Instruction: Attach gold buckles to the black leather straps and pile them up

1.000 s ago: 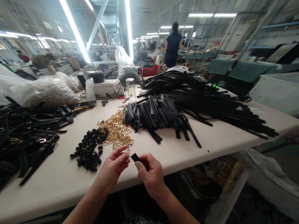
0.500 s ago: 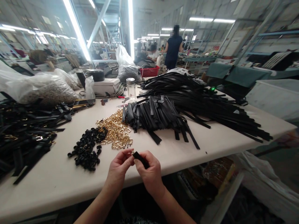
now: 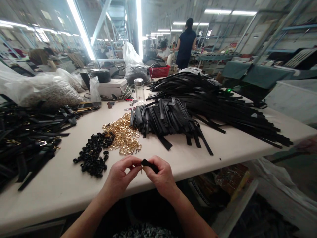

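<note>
At the table's front edge, my right hand (image 3: 159, 173) is closed around a short black strap (image 3: 150, 164), its end pointing up and to the left. My left hand (image 3: 123, 173) meets it there, thumb and fingers pinched at the strap's end. A thin gold bit of a buckle (image 3: 142, 170) shows between the fingertips of both hands; most of it is hidden. Just beyond lies a heap of gold buckles (image 3: 123, 132). Left of that is a pile of small black loops (image 3: 92, 155). A bundle of short black straps (image 3: 163, 119) lies behind my hands, to the right.
Long black straps (image 3: 223, 105) cover the table's right side. More straps with gold buckles (image 3: 29, 132) are heaped at left. A glass bottle (image 3: 139, 92), a white box (image 3: 112, 89) and a plastic bag (image 3: 49, 91) stand behind. One person (image 3: 186, 44) stands far off.
The black strap has turned in my right hand and now lies more across. My left hand has shifted slightly left, its fingers arched more. The view has tilted a little.
</note>
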The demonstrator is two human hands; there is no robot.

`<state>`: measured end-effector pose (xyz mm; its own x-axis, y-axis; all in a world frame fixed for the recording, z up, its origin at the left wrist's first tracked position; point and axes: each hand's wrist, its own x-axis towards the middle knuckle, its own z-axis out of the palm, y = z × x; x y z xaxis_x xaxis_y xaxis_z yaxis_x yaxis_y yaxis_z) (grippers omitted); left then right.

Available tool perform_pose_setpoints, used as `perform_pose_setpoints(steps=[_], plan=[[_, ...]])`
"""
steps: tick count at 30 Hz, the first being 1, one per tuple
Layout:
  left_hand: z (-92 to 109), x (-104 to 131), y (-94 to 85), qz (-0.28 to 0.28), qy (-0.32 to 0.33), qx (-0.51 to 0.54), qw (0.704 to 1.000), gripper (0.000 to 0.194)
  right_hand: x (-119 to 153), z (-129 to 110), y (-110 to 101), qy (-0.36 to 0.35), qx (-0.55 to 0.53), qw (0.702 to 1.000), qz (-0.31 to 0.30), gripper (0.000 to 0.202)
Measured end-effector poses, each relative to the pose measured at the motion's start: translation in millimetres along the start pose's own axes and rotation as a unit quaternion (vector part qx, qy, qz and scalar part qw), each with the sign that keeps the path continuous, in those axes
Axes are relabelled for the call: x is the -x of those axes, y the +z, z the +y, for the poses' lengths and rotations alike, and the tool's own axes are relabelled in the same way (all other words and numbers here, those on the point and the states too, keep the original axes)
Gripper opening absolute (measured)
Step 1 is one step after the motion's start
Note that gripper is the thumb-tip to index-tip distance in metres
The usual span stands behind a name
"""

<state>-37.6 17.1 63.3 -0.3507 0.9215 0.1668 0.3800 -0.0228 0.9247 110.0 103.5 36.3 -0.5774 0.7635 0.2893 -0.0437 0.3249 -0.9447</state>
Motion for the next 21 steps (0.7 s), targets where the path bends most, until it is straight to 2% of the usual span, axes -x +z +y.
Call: perform_pose_setpoints(steps=[3, 5, 7, 9, 11, 15, 17, 21], plan=[[-3.3, -2.7, -3.4, -0.007, -0.007, -0.012, 1.0, 0.01, 0.9, -1.9, -3.9, 0.021, -0.026, 0.999, -0.013, 0.02], [-7.6, -4.3, -3.4, 0.02, -0.038, 0.033, 0.999, 0.011, 4.0, -2.1, -5.2, 0.071, -0.076, 0.994, -0.02, 0.029], [-9.7, -5.4, -2.0, 0.048, -0.067, 0.095, 0.992, 0.014, 9.2, -1.6, -4.2, 0.138, -0.156, 0.977, -0.052, 0.037], [-8.1, -5.9, 0.5, 0.067, -0.084, 0.144, 0.984, 0.017, 14.8, -0.9, -0.3, 0.205, -0.25, 0.939, -0.114, 0.041], [-4.7, -5.4, 3.7, 0.075, -0.094, 0.174, 0.977, 0.02, 18.8, -0.5, 5.8, 0.26, -0.34, 0.888, -0.168, 0.043], [-2.4, -1.7, 9.7, 0.066, -0.094, 0.215, 0.97, 0.019, 19.1, -1.1, 16.6, 0.319, -0.465, 0.806, -0.179, 0.04], [-3.7, 0.5, 11.9, 0.062, -0.092, 0.258, 0.96, 0.017, 17.6, -1.6, 18.8, 0.318, -0.502, 0.785, -0.175, 0.04], [-2.5, 4.3, 15.8, 0.07, -0.081, 0.346, 0.932, 0.014, 17.6, -2.3, 19.6, 0.295, -0.554, 0.762, -0.159, 0.04]])
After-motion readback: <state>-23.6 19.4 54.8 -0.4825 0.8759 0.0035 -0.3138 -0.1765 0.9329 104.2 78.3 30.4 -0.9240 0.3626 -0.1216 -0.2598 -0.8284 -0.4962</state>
